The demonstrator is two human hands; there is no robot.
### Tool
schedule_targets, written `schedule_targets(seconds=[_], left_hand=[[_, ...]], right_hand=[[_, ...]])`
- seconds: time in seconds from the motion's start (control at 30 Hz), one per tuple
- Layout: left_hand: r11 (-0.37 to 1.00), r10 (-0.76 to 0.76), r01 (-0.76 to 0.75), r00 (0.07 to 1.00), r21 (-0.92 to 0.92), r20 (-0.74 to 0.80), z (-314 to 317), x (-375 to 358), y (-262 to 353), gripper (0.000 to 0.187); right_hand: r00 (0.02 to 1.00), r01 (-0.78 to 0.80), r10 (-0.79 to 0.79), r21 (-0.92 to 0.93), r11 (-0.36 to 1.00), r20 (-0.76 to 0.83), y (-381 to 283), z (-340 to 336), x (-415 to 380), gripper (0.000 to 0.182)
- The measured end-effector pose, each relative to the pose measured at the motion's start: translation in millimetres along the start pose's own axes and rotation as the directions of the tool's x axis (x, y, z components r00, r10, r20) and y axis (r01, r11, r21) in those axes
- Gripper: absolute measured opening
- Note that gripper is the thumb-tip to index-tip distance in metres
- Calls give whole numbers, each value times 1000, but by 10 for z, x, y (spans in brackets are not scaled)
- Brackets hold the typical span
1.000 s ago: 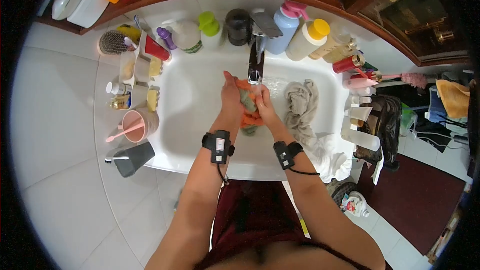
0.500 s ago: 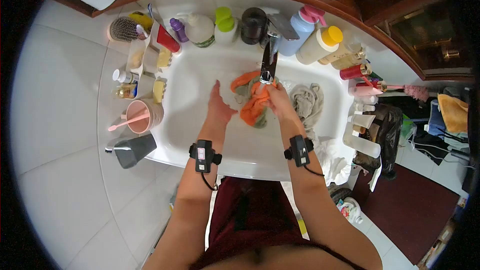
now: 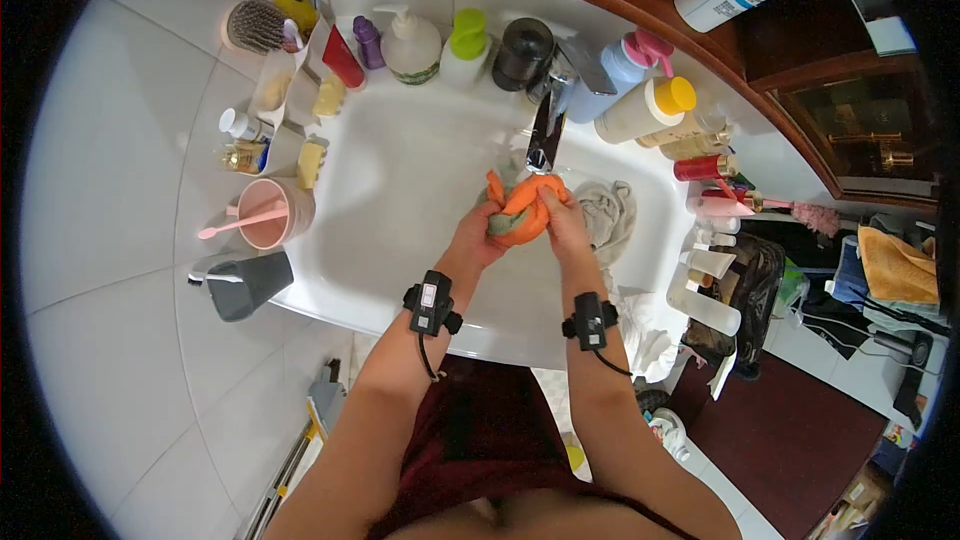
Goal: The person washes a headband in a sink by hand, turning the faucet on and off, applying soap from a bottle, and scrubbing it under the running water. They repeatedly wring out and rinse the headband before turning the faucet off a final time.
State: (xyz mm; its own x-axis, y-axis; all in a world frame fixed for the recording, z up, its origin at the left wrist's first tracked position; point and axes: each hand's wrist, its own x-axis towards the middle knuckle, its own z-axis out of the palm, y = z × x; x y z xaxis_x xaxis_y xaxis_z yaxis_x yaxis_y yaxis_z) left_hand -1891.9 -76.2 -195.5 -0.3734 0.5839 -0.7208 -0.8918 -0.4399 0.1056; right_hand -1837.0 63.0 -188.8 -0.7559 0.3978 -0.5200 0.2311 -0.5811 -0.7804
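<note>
An orange and grey-green cloth [image 3: 522, 224] is bunched up between my two hands, just below the faucet [image 3: 543, 140] in the white sink [image 3: 385, 170]. My left hand [image 3: 478, 236] is closed on the cloth's left side. On its right side, my right hand [image 3: 566, 220] grips the orange part. A grey cloth [image 3: 606, 214] lies in the sink to the right of my right hand. White fabric [image 3: 650, 335] hangs over the sink's right front edge.
Bottles stand along the back rim, among them a pump bottle [image 3: 412, 45] and a yellow-capped bottle [image 3: 645, 110]. A pink cup [image 3: 272, 215] and a grey container [image 3: 245, 285] are on the left. Tubes and bottles [image 3: 703, 310] line the right rim.
My left hand, open and apart from the cloth before, has moved right and taken hold of it. The cloth is now gathered up, slightly nearer to me. The view has shifted a little.
</note>
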Motion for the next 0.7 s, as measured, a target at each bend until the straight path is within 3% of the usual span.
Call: schedule_targets(seconds=[0.1,0.17,0.23,0.33,0.43,0.5,0.53,0.57,0.63,0.7], left_hand=[[998,-26,35,986,-52,168,90,-159,-25,41],[995,-72,89,950,-42,303,140,-256,22,44],[986,-143,166,891,-15,430,150,-316,93,49],[971,-226,171,882,165,414,286,-384,229,60],[753,-176,-38,950,657,258,143,-148,116,64],[666,41,-354,896,657,442,151,-43,56,71],[596,133,-494,839,634,528,159,-29,19,74],[492,203,-535,838,687,507,154,-27,-17,75],[258,345,-574,806,777,481,294,-157,5,77],[227,295,-402,896,887,330,463,-272,62,75]], right_hand=[[988,67,-28,266,962,-151,-9,311,-132,48],[984,-40,-47,471,881,172,110,161,62,53],[941,-147,-34,496,856,338,76,111,124,54],[932,-171,46,323,931,360,-62,137,113,46],[935,-96,59,88,991,350,-166,252,126,32],[951,-72,110,-141,987,289,-225,308,195,25],[961,-92,125,-142,986,247,-217,326,202,24],[969,-113,141,-141,983,205,-201,345,205,23],[978,-100,136,-215,972,161,-194,336,255,23],[982,-36,99,-358,933,158,-181,313,296,25]])
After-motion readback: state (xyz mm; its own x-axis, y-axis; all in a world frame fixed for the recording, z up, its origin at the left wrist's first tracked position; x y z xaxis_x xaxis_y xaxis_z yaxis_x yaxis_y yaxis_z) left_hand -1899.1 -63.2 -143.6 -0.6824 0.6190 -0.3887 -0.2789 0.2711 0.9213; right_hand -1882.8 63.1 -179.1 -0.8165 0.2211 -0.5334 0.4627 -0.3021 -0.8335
